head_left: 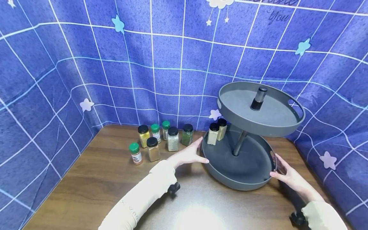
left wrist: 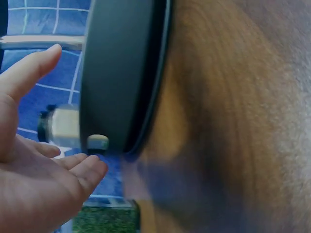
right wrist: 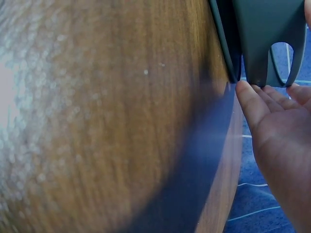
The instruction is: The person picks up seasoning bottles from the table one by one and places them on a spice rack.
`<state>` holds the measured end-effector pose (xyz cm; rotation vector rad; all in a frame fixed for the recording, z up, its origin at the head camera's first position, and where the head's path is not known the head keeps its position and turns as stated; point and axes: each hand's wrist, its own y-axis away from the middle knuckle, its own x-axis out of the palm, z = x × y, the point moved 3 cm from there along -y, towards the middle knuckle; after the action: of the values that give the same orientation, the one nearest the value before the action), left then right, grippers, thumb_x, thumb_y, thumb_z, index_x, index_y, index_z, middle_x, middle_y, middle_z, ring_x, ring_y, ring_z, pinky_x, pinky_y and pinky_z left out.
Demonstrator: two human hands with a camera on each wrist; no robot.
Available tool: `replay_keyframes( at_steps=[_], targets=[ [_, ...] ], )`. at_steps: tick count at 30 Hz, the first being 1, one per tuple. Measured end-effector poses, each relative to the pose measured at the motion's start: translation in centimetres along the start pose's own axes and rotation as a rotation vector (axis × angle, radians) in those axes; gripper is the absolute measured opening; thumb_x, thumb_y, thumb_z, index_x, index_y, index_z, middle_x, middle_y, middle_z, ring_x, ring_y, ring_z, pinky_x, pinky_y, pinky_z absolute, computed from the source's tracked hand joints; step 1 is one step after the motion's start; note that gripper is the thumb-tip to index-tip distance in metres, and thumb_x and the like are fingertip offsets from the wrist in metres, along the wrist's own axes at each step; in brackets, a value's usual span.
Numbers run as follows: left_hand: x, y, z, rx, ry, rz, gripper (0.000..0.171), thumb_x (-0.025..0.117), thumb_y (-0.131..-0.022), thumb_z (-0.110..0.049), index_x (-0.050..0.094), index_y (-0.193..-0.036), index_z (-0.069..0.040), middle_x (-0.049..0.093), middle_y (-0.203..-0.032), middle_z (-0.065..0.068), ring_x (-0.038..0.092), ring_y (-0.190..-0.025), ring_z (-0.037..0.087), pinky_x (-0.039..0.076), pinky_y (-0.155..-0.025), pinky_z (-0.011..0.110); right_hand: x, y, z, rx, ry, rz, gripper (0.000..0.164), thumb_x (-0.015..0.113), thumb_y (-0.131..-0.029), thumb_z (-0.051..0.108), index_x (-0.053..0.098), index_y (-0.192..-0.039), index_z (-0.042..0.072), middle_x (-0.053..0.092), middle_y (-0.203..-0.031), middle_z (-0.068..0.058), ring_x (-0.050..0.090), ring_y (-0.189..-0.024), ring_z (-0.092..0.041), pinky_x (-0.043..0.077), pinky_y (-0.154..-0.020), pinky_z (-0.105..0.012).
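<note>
A dark grey two-tier turntable rack [head_left: 238,169] stands on the table. At the left side of its lower tray is my left hand [head_left: 188,155], thumb and fingers spread apart; in the left wrist view this hand [left wrist: 46,179] has its fingertips close to the tray wall [left wrist: 121,73]. By the cut-out handle on the right, my right hand [head_left: 290,175] touches the rim with extended fingers; the right wrist view shows the fingertips against the wall's edge. Two black-capped spice jars, a front one [head_left: 213,134] and a rear one [head_left: 222,129], stand inside the lower tray.
Left of the rack stand several spice jars, including a green herb jar [head_left: 187,135] near my left hand, a white-grained jar [head_left: 173,139], a brown one [head_left: 153,150] and a green-capped one [head_left: 136,154]. A blue gridded cloth [head_left: 172,64] hangs behind the table [head_left: 95,172].
</note>
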<state>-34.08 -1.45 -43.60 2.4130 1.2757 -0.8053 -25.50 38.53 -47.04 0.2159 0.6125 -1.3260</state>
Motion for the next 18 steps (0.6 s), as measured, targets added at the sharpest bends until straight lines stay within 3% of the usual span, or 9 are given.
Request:
replay_keyframes(
  at_steps=[4,12,18],
  targets=[
    [-0.7,0.6,-0.9,0.017,-0.036,-0.027,0.106,0.080,-0.073,-0.032,0.013,-0.151,-0.007,0.021,-0.156,0.012,0.027,-0.140,0.026,0.024,-0.114,0.038,0.0,-0.1,-0.1,-0.012,-0.003,-0.005,0.078,0.060,-0.089,0.001,0.007,-0.145,-0.012,0.019,-0.137,-0.047,0.029,-0.113,0.025,0.026,-0.089,0.003],
    [-1.8,1.9,-2.3,0.049,-0.054,-0.153,0.100,0.081,-0.071,-0.033,0.024,-0.149,-0.011,0.040,-0.146,0.011,0.040,-0.133,0.027,0.032,-0.109,0.042,-0.1,-0.1,0.1,-0.022,0.000,-0.011,0.078,0.061,-0.088,-0.001,0.009,-0.145,-0.011,0.020,-0.138,-0.046,0.028,-0.114,0.026,0.027,-0.089,0.003],
    [-2.7,3.0,-3.1,0.079,-0.066,-0.212,0.096,0.081,-0.070,-0.034,0.028,-0.148,-0.012,0.042,-0.145,0.012,0.040,-0.133,0.030,0.034,-0.108,0.043,-0.1,-0.1,-0.1,-0.014,-0.012,-0.003,0.078,0.061,-0.089,0.001,0.007,-0.145,-0.012,0.018,-0.138,-0.047,0.028,-0.114,0.026,0.027,-0.089,0.003]
  ],
)
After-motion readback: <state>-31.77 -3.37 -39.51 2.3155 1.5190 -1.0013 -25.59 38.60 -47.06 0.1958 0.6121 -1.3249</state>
